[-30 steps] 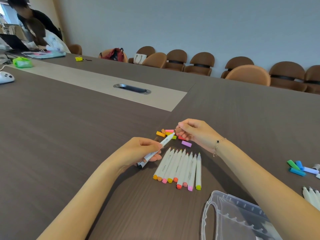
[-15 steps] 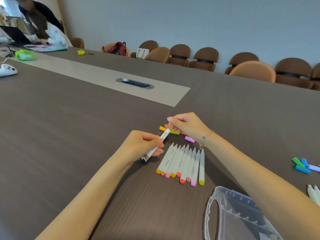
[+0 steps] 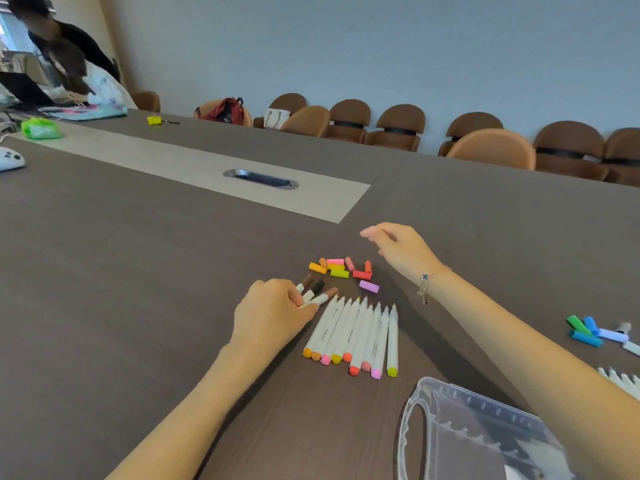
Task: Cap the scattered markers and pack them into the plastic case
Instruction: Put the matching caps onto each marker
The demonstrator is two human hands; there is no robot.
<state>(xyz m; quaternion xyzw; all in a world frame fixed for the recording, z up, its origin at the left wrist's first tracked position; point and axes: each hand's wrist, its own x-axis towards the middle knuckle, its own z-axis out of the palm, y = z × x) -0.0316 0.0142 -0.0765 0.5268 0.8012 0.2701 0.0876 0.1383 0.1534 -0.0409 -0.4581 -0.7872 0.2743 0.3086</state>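
Note:
Three capped markers with brown and black caps poke out from under my left hand, whose fingers curl over their white barrels on the table. To their right lies a row of several uncapped markers, tips pointing away from me. Several loose caps in orange, yellow, pink, red and purple lie just beyond the row. My right hand hovers above and right of those caps, fingers loosely bent, holding nothing. The clear plastic case sits at the bottom right, partly behind my right forearm.
Green and blue caps and more white markers lie at the right edge. A cable grommet is set in the table's pale strip. Chairs line the far wall. People sit at the far left corner.
My right hand pushed a brown cap onto the marker, then let go and lifted away to the right. My left hand lowered that marker to the table beside two other capped ones.

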